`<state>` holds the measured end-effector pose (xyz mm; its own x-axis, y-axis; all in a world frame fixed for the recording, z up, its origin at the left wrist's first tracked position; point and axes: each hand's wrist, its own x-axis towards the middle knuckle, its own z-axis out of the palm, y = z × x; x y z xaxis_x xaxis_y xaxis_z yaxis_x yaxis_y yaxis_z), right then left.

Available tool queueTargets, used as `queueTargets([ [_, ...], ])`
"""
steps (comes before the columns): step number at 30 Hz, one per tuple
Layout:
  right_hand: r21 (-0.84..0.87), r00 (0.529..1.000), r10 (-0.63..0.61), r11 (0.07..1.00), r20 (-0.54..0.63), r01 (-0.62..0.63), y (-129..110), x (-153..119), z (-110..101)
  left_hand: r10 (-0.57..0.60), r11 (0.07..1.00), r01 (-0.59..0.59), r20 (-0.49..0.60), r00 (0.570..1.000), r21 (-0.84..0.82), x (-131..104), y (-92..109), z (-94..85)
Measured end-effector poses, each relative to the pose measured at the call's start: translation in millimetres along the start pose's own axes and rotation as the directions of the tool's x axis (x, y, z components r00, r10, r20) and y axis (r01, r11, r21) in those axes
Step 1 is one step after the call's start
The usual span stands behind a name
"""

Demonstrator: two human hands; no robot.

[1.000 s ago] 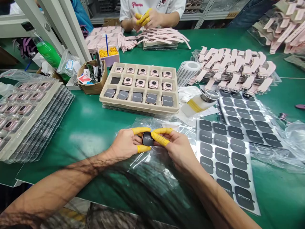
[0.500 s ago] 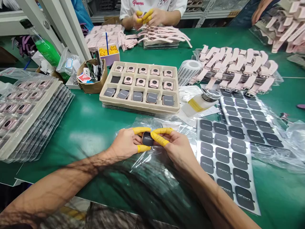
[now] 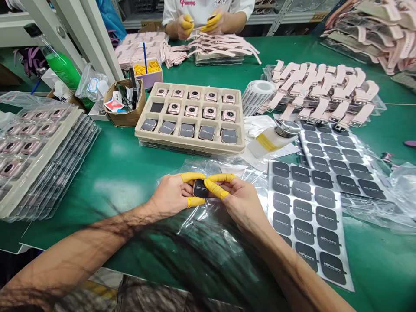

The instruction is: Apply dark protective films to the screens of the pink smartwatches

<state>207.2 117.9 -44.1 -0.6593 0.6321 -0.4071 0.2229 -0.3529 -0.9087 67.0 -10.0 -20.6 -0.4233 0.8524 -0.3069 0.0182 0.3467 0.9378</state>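
Between my hands is a small square watch body [image 3: 200, 189], its face covered by a black film with white lettering. My left hand [image 3: 167, 195] grips its left side with yellow-covered thumb and forefinger. At the right edge, the yellow-covered thumb and forefinger of my right hand [image 3: 243, 197] pinch it. Clear plastic film [image 3: 201, 223] lies on the table beneath. Beyond my hands, a beige compartment tray [image 3: 191, 144] holds pink watch bodies; those in its front row wear black films. To the right lies a sheet of black film stickers [image 3: 303, 210].
Stacked trays [image 3: 48, 156] stand at left. A cardboard box [image 3: 125, 115], a white bottle [image 3: 273, 138], a mesh roll [image 3: 258, 97] and pink-strapped watches [image 3: 321, 93] surround the tray. Opposite, a co-worker's yellow-tipped hands [image 3: 211, 24] are above pink straps.
The co-worker's hands across the table have moved apart. At the upper right, the stack of pink straps has shifted left. My hands and the watch body are nearly still.
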Motion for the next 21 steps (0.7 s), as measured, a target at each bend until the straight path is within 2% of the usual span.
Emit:
queueTargets([
  [6, -0.011, 0.999, -0.048, 0.999, 0.024, 0.048, -1.5, -2.1, 0.9, -0.007, 1.000, 0.007, 0.013, 1.000, 0.007, 0.0, -0.5, -1.0],
  [12, 0.049, 0.995, -0.095, 0.994, 0.005, 0.095, 1.6, -1.8, 2.0, -0.004, 0.995, 0.006, 0.023, 1.000, -0.098, 0.5, -1.6, 1.6],
  [17, 0.035, 0.990, -0.140, 0.989, -0.021, 0.141, 2.8, -2.0, 3.9, 0.032, 0.998, -0.034, -0.034, 0.999, -0.047, 1.6, -5.8, 0.4],
  [21, -0.001, 0.990, -0.140, 0.990, -0.028, 0.140, 1.9, -2.8, 8.6, 0.012, 0.985, -0.022, -0.055, 0.998, -0.174, 5.5, -10.5, -0.7],
])
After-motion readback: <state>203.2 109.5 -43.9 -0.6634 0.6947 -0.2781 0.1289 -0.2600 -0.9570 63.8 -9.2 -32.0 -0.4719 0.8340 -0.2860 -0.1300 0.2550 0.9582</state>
